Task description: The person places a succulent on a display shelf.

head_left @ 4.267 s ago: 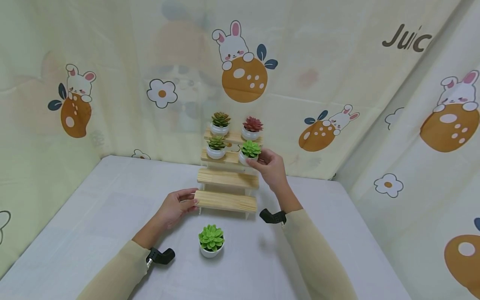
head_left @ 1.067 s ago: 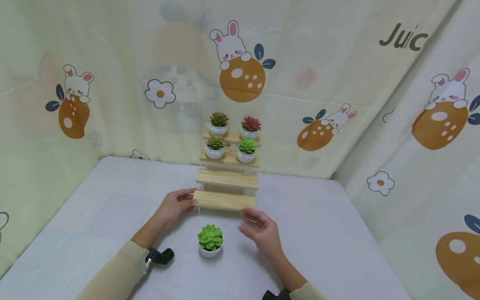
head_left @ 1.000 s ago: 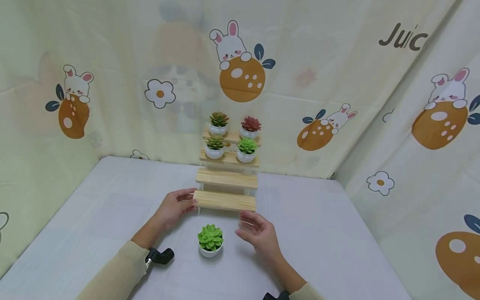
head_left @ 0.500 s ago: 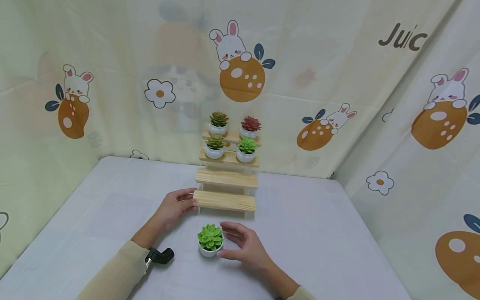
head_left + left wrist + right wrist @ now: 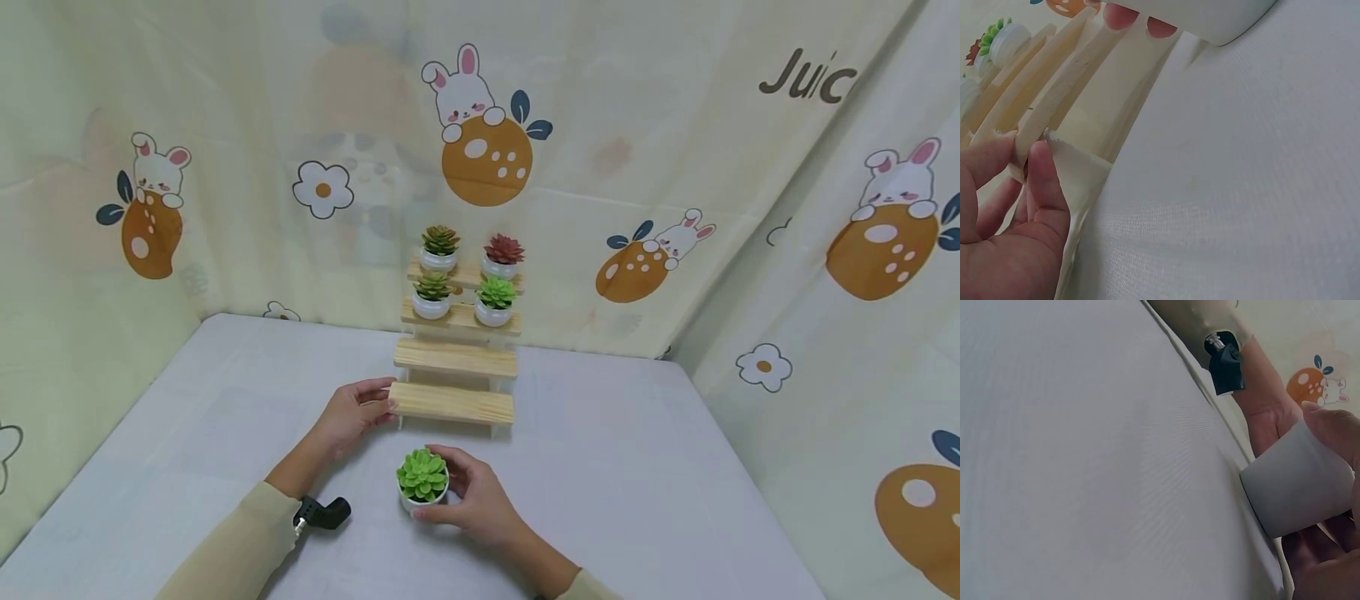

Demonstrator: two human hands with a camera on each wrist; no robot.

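A wooden stepped stand [image 5: 453,402] sits mid-table, with several small potted succulents [image 5: 440,248] on its two upper steps. My left hand [image 5: 352,414] pinches the left end of the lowest step [image 5: 1035,134] between thumb and fingers. In front of the stand a bright green succulent in a white pot [image 5: 422,481] stands on the table. My right hand [image 5: 468,496] curls around that pot, whose white wall [image 5: 1300,481] shows in the right wrist view with fingers on both sides. The pot's base rests on the cloth.
A pale grey cloth covers the table [image 5: 645,475]. Cream curtains printed with rabbits [image 5: 480,125] close in the back and both sides. The two lower steps of the stand [image 5: 455,357] carry nothing. Black wrist camera mount [image 5: 324,512] sits on my left forearm.
My right hand left the green pot on the second step, came down toward me and left, and has closed around the pot on the table. My left hand has stayed on the lowest step.
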